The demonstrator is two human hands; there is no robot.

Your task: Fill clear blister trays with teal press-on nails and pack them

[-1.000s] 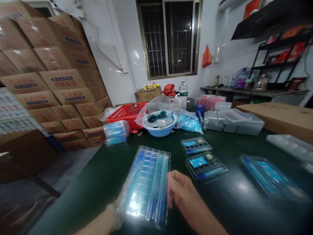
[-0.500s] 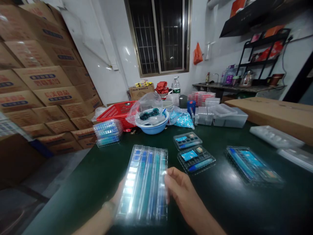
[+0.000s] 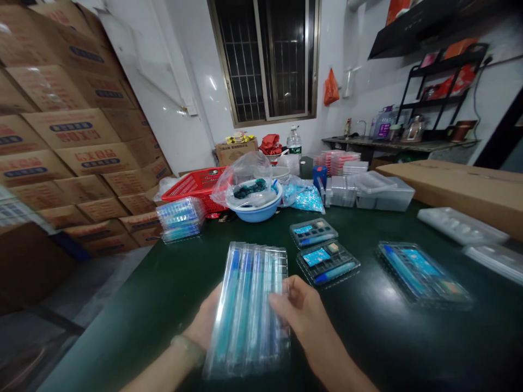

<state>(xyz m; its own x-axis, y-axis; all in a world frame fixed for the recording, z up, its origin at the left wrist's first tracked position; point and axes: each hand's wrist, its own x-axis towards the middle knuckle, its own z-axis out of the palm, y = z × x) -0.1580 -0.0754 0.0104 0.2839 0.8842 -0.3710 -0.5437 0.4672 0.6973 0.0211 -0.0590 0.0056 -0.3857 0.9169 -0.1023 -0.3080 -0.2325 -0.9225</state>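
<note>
We log the left hand (image 3: 206,321) and right hand (image 3: 296,310) clasping a stack of blister trays (image 3: 249,310) from either side, long axis pointing toward the blue basin (image 3: 257,213), right hand across its face.

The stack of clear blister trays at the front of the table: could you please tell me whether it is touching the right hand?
Touching. The head view shows the right hand with its fingers laid directly on the front of the stack of clear blister trays.
</note>
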